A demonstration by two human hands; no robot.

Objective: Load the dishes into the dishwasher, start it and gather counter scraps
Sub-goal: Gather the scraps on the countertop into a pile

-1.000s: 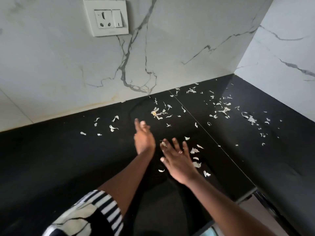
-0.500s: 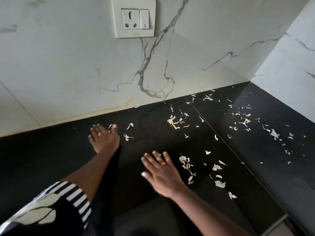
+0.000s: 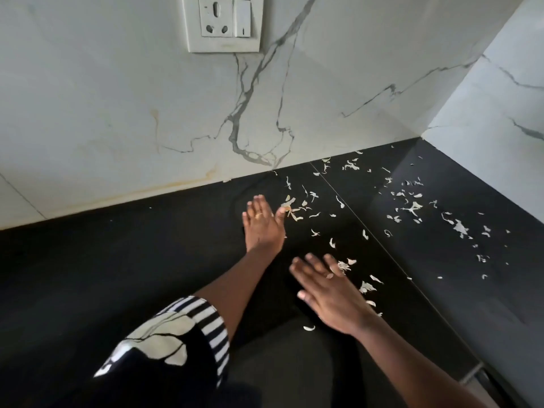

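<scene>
On the black surface (image 3: 117, 260), right half, pale scraps (image 3: 413, 207) lie scattered: thin curled bits, thickest toward the corner where the 2 walls meet, w/ more strung along the seam (image 3: 379, 245) that runs diagonally across the top.

Left hand (image 3: 263, 223) is stretched fwd, palm down on the surface, near the back wall. Its fingers (image 3: 259, 203) are straight and pressed together, a ring (image 3: 259, 215) on one of them. Thumb sticks out to the right, its tip touching or just beside a small cluster of scraps; can't tell which. It holds nothing.

Right hand (image 3: 329, 295) is nearer the camera, palm down, a bit motion-blurred. Its fingers (image 3: 312, 263) are straight and slightly spread, nothing gripped. A few scraps sit just beside the fingertips and along the hand's right edge; 1 lone bit lies below the wrist. Can't tell if the palm touches the surface.

Marble wall (image 3: 117, 113) w/ grey veins backs the surface; a white socket plate (image 3: 223, 23) is mounted high on it. Black-and-white striped sleeve (image 3: 188, 334) covers the left upper arm.
</scene>
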